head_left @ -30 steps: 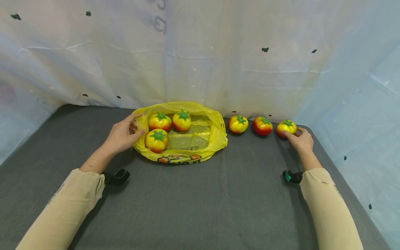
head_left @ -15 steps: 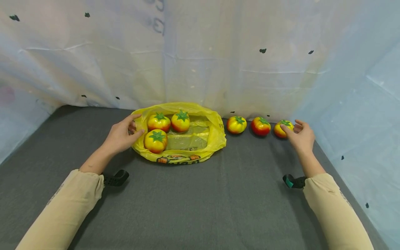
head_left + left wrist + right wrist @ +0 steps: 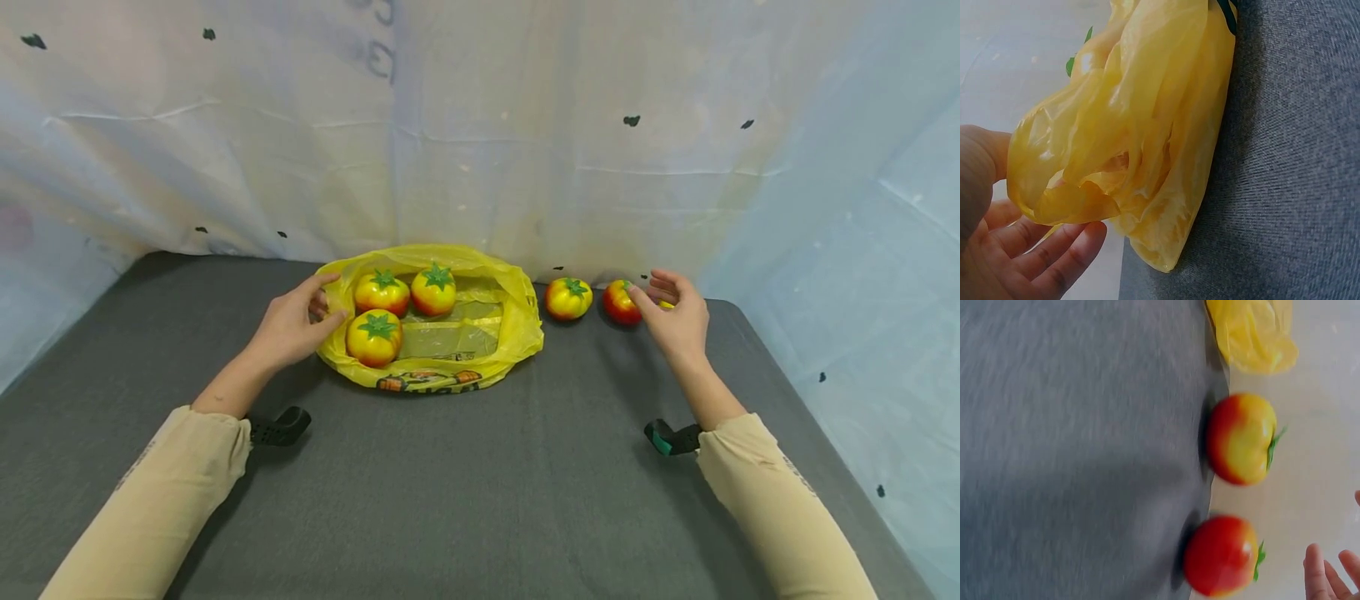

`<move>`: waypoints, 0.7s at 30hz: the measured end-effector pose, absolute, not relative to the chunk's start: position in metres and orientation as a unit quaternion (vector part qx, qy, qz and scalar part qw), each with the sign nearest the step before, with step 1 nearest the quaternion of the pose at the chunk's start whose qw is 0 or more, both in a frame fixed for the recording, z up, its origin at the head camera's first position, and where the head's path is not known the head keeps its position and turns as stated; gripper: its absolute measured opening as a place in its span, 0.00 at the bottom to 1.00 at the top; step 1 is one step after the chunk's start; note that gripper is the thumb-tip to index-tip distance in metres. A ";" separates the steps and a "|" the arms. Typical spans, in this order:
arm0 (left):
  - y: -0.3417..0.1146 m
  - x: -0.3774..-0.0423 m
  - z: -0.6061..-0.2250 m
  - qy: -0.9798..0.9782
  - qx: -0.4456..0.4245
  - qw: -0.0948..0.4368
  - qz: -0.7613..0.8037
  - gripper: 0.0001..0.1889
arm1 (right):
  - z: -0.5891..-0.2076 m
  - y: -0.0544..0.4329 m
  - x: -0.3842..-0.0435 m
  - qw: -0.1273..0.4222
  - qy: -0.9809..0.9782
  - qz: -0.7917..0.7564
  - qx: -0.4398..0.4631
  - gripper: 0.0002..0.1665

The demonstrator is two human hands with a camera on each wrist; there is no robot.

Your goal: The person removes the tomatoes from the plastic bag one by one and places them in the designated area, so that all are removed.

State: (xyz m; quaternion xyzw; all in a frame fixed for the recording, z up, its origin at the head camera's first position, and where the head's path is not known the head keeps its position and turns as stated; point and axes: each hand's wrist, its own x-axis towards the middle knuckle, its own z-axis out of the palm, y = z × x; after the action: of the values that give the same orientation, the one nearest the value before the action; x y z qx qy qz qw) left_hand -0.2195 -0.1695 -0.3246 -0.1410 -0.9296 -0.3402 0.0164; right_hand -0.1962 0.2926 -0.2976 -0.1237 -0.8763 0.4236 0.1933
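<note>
At the left side of a yellow plastic bag point(image 3: 522, 329), my left hand point(image 3: 288, 327) holds the bag's edge between thumb and fingers; in the left wrist view the folded film point(image 3: 1072, 203) lies between them. The bag's mouth is spread wide. Inside lie three shiny yellow-red tomatoes point(image 3: 375, 342) with green leaf tops. To its right a yellow tomato point(image 3: 567, 300) and a redder tomato point(image 3: 619, 305) sit in a row. My right hand point(image 3: 677, 323), fingers loosely spread and holding nothing, hovers by the redder one. A further tomato is mostly hidden behind that hand.
Everything rests on a dark grey cloth-covered table point(image 3: 465, 492). Pale plastic sheeting point(image 3: 480, 167) rises right behind the bag and the tomato row, and more of it hangs at the right. Black wrist mounts point(image 3: 281, 427) sit on both forearms.
My right hand has let go of the rightmost tomato, drawn back from it, then shifted left towards the redder one. My left hand and the bag have stayed put.
</note>
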 end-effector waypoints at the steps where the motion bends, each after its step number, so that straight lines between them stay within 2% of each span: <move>1: -0.170 -0.220 -0.325 -0.930 -0.141 0.017 -0.340 0.31 | -0.298 0.289 -0.197 0.194 -0.875 0.427 -0.117 0.34; 14: -0.170 -0.216 -0.325 -0.929 -0.139 0.023 -0.341 0.31 | -0.307 0.243 -0.210 0.175 -0.863 0.471 -0.060 0.29; 21: -0.170 -0.217 -0.323 -0.929 -0.139 0.019 -0.343 0.31 | -0.306 0.219 -0.218 0.147 -0.854 0.497 -0.039 0.31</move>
State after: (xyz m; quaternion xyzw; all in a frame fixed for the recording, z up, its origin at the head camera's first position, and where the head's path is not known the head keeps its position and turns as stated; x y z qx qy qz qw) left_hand -0.2166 -0.1702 -0.3226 -0.1393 -0.9289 -0.3426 0.0194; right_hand -0.2185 0.2189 -0.3055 -0.0389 -0.8543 0.4970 0.1472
